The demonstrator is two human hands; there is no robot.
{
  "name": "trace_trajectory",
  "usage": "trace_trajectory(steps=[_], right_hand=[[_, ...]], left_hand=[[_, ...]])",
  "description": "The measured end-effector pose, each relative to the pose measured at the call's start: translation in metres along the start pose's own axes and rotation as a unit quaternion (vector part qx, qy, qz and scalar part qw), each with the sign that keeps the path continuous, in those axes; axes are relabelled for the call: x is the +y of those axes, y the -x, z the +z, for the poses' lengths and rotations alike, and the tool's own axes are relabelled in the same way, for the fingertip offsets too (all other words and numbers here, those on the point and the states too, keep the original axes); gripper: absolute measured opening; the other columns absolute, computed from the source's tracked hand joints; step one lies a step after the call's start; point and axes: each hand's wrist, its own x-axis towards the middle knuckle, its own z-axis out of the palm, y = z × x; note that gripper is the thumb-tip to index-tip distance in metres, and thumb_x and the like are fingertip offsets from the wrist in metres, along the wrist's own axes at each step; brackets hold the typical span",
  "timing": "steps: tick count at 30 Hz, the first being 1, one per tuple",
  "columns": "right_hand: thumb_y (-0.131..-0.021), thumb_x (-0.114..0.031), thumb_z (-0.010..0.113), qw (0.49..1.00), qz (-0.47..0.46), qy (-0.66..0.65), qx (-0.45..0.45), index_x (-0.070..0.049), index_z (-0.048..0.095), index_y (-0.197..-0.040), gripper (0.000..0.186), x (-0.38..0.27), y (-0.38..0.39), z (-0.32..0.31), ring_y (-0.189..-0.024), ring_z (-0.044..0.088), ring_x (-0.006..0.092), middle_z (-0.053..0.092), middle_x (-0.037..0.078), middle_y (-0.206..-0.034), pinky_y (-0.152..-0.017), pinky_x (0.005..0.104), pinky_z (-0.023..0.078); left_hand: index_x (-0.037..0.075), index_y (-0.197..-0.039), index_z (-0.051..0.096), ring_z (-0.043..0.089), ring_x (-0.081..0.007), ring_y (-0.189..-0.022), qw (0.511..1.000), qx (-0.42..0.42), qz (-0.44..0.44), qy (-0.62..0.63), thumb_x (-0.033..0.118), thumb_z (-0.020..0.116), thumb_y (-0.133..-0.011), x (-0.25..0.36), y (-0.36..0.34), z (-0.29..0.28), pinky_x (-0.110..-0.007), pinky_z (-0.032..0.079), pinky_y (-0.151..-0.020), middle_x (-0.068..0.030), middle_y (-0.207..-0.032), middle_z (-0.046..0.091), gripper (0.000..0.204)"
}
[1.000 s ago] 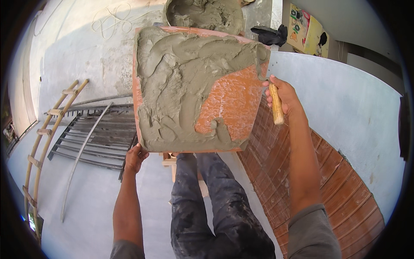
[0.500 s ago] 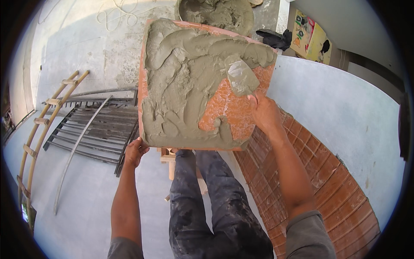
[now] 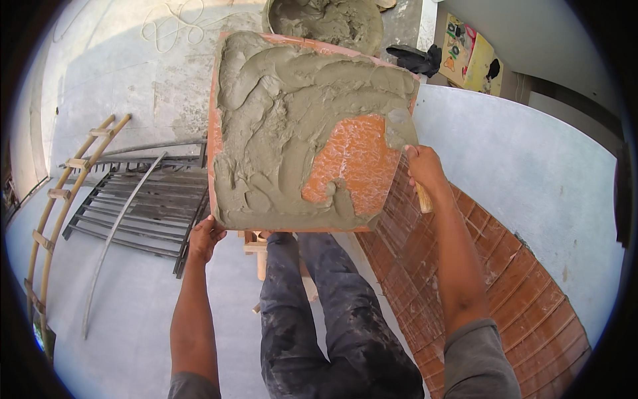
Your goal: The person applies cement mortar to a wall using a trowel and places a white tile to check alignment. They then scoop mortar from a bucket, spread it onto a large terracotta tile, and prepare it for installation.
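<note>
In front of me is a large square orange tile (image 3: 357,153), its upper face mostly coated with wet grey mortar (image 3: 266,139). A patch toward its right side shows bare orange with whitish streaks. My left hand (image 3: 206,239) is closed on the tile's near left corner, thumb up at the edge. With my right hand (image 3: 425,169) I grip a trowel by its wooden handle. The trowel blade (image 3: 401,130), smeared with mortar, lies at the tile's right edge, above the bare patch. What supports the tile is mostly hidden beneath it.
A round tub of mortar (image 3: 325,23) stands beyond the tile, with a black crumpled item (image 3: 415,60) beside it. To the right, a long row of brown tiles (image 3: 492,272) runs along the wall. A bamboo ladder (image 3: 78,163) and dark metal grille (image 3: 136,209) lie left.
The trowel has moved right, from over the coated area to the tile's right edge, and its handle now shows below my right hand. My left hand keeps its hold on the corner.
</note>
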Motion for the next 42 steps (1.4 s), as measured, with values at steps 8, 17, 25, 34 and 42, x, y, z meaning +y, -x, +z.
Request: trace_trajectory(steps=[8,17,25,34,42], right_hand=[[-0.103,-0.042,0.053,0.985,0.039,-0.166,-0.006,-0.006,0.058,-0.094,0.038,-0.002,-0.001,-0.005,-0.045,0.05,0.0137,0.052,0.002,-0.063,-0.041,0.032,0.042],[-0.103,-0.042,0.051,0.959,0.076,-0.263,-0.074,-0.004,0.056,-0.095,0.039,0.017,0.009,0.01,-0.046,0.051,0.0161,0.052,0.004,-0.063,-0.042,0.0341,0.045],[-0.103,-0.045,0.052,0.989,0.046,-0.136,-0.039,-0.007,0.058,-0.092,0.04,0.049,0.024,0.054,-0.043,0.049,0.0149,0.052,0.003,-0.061,-0.04,0.0327,0.044],[-0.102,-0.045,0.053,0.95,-0.052,-0.213,-0.221,-0.003,0.061,-0.096,0.043,-0.053,0.068,0.072,-0.042,0.051,0.0126,0.055,0.004,-0.063,-0.038,0.0307,0.042],[-0.102,-0.049,0.052,0.931,-0.091,-0.121,-0.331,-0.005,0.057,-0.095,0.045,-0.144,0.052,0.101,-0.042,0.049,0.0125,0.055,0.003,-0.063,-0.038,0.0303,0.042]], left_hand=[[0.002,-0.114,0.065,0.067,-0.022,-0.092,1.0,-0.007,0.0,-0.005,0.032,0.064,-0.099,0.002,0.0,0.0,-0.038,0.056,-0.082,-0.0071,-0.104,0.068,0.033],[0.002,-0.114,0.065,0.068,-0.0215,-0.091,1.0,-0.005,0.005,-0.007,0.032,0.066,-0.098,0.001,0.003,-0.001,-0.036,0.056,-0.081,-0.0086,-0.102,0.07,0.034],[-0.001,-0.115,0.064,0.069,-0.0217,-0.091,1.0,0.0,0.007,-0.003,0.032,0.066,-0.098,0.005,0.006,0.01,-0.036,0.058,-0.082,-0.0094,-0.103,0.07,0.037],[-0.003,-0.118,0.067,0.068,-0.0206,-0.095,0.999,-0.013,0.025,-0.02,0.035,0.062,-0.099,0.001,0.008,0.006,-0.035,0.057,-0.082,-0.011,-0.107,0.07,0.042],[0.002,-0.111,0.069,0.069,-0.019,-0.088,0.999,-0.009,0.035,-0.007,0.033,0.062,-0.1,-0.006,0.003,0.005,-0.033,0.056,-0.079,-0.0094,-0.1,0.072,0.033]])
